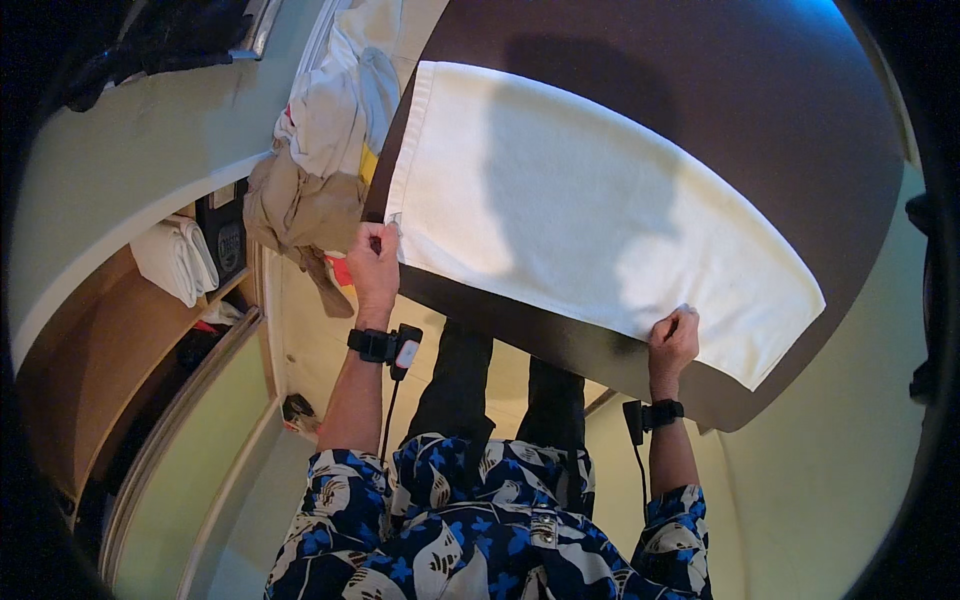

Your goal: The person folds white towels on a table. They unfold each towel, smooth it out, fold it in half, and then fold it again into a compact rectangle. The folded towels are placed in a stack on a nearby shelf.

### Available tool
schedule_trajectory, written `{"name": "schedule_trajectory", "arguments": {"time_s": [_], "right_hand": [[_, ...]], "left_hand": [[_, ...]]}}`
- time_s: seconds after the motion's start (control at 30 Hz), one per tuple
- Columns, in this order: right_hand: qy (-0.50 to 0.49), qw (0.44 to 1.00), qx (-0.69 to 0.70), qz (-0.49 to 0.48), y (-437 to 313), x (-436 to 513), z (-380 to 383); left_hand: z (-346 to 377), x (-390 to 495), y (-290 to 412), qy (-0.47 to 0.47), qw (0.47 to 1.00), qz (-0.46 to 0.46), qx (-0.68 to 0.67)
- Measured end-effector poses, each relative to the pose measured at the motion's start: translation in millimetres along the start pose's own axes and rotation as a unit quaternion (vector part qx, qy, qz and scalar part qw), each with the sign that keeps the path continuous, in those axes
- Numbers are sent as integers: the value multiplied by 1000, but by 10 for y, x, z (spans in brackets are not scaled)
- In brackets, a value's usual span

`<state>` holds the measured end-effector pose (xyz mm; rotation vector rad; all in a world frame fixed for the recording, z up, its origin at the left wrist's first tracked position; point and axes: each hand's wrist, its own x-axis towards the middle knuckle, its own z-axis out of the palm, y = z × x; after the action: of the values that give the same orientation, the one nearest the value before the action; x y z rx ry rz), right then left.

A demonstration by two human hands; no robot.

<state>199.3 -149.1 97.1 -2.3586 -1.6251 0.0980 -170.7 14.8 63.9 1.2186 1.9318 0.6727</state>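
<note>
A white cloth, likely a towel [570, 180], lies spread in a long flat shape on a dark brown table [810, 150]. A hemmed band runs along its left end. My left hand [375, 259] pinches the near left corner at the table's edge. On the near edge, toward the right, my right hand [675, 337] has its fingers curled at the cloth, with small creases around them. Whether those fingers pinch the fabric or only press on it is hard to see. A shadow falls across the middle of the cloth.
Left of the table is a heap of white and tan clothes [330, 127]. A wooden shelf [97, 322] at the left holds folded white cloths [176, 259] beside a black box [227, 232]. A pale wall [832, 420] stands close on the right.
</note>
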Motion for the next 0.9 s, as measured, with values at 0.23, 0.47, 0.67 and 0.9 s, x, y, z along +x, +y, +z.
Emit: {"name": "schedule_trajectory", "arguments": {"time_s": [0.23, 0.47, 0.67, 0.9], "right_hand": [[-58, 996, 48, 46, -9, 83, -42], [13, 979, 139, -148, -933, 1244, 120], [34, 954, 119, -272, -1704, 2186, 684], [-22, 946, 77, -315, -2141, 2352, 983]], "left_hand": [[8, -46, -42, 2, 998, -29, -62], [-93, -145, 78, -112, 975, -63, -182], [-87, -123, -28, -123, 971, -81, -186], [-52, -149, -9, -99, 975, -64, -189]]}}
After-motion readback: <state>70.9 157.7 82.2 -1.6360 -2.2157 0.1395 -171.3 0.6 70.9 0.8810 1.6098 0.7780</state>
